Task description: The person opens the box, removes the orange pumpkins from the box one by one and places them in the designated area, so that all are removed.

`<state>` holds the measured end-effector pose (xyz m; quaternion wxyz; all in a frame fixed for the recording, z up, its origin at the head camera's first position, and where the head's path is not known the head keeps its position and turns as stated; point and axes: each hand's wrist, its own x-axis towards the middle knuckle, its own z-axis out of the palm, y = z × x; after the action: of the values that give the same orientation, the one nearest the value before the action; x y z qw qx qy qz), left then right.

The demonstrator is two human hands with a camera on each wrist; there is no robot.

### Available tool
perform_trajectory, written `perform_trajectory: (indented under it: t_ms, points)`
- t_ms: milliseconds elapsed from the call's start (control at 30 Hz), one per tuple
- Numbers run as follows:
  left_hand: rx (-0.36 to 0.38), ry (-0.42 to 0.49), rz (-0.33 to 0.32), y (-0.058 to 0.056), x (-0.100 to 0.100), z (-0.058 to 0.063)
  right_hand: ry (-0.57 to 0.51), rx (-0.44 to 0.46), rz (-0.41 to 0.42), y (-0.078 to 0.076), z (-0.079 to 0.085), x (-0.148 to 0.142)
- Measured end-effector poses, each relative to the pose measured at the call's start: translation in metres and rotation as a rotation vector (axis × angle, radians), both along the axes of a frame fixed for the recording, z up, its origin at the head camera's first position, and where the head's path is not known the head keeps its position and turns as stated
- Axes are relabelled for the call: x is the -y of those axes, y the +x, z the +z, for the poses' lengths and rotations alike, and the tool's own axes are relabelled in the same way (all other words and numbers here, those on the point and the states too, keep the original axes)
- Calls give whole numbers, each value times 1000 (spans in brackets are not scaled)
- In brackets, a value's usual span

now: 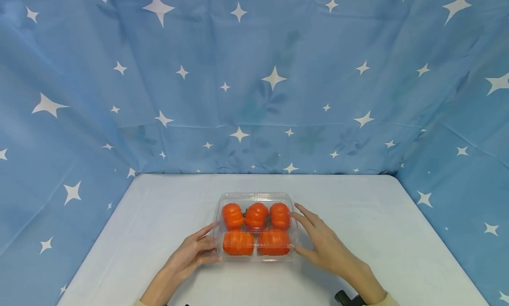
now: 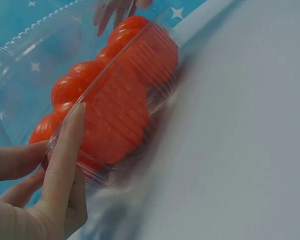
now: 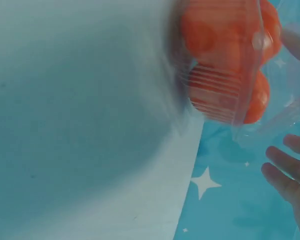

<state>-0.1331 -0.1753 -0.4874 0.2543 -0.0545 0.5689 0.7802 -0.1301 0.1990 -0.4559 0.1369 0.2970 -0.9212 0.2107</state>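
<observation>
A clear plastic clamshell box [image 1: 258,258] sits on the white table in front of me, with several ribbed orange-red tomatoes [image 1: 238,243] inside in two rows. Clear plastic, shiny with reflections, extends over the fruit. My left hand [image 1: 190,255] pinches the rim at the box's left side, thumb on the near face and fingers behind, as the left wrist view shows. On the other side, my right hand [image 1: 324,242] has its fingers spread, with the tips right at the box's right edge. In the right wrist view several fingers [image 3: 282,172] stand apart from the plastic.
The white table [image 1: 397,235] stretches to both sides of the box. A blue curtain [image 1: 254,103] with white stars hangs behind and along both sides. A black strap or device [image 1: 347,298] is at the right wrist.
</observation>
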Motion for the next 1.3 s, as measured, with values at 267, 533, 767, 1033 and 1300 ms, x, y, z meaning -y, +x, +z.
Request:
perform_trajectory:
  t_ms: [267, 533, 767, 1033, 1300]
  points:
    - [-8, 19, -33, 8, 5, 2, -213, 71, 77, -20, 15, 4]
    - [-14, 25, -46, 10, 7, 2, -378, 233, 28, -48, 25, 10]
    - [-13, 22, -34, 13, 7, 2, -587, 374, 44, -77, 29, 11]
    - [-20, 2, -21, 16, 9, 4, -793, 517, 68, -113, 25, 17]
    - [-4, -21, -4, 20, 13, 3, -930, 631, 44, -138, 9, 27]
